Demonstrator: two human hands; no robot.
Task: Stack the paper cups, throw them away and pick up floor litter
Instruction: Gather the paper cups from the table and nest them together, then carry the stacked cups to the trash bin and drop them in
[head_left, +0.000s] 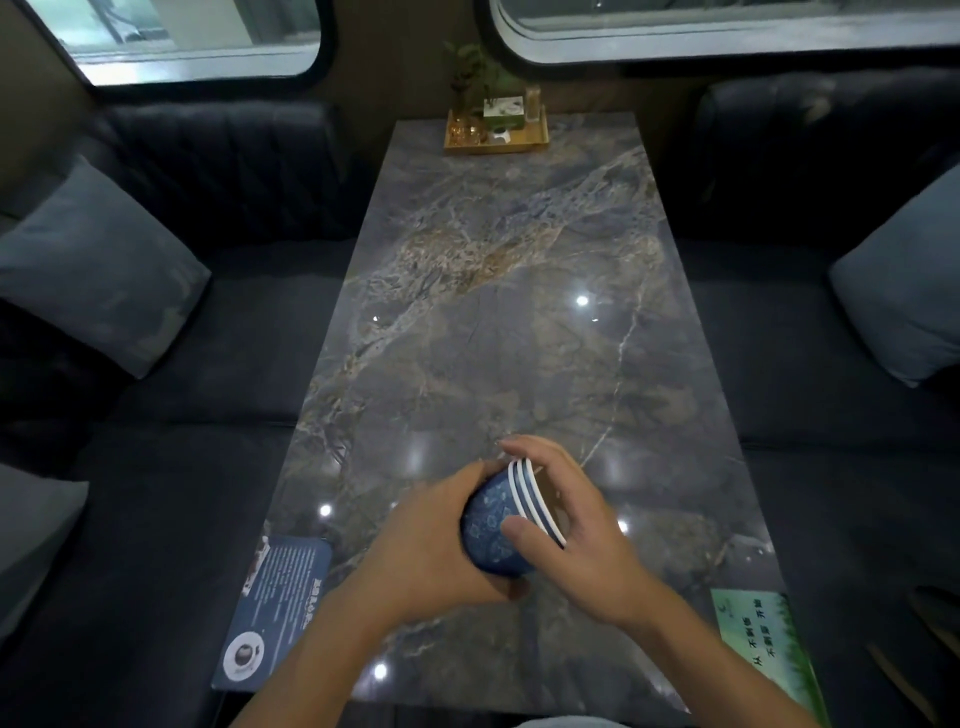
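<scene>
A stack of blue patterned paper cups (493, 525) with white rims lies tilted on its side, mouths pointing right, just above the near part of the marble table (498, 312). My left hand (431, 551) wraps the base and body of the stack. My right hand (566, 525) cups the rim end, thumb on the side of the outer cup and fingers over the white rims. Both hands hold the stack together. The floor and any litter on it are out of view.
A wooden tray (496, 136) with a plant, a box and glassware stands at the table's far end. A blue card (275, 608) lies at the near left corner, a green card (763, 639) at the near right. Dark sofas with grey cushions (98, 265) flank the table.
</scene>
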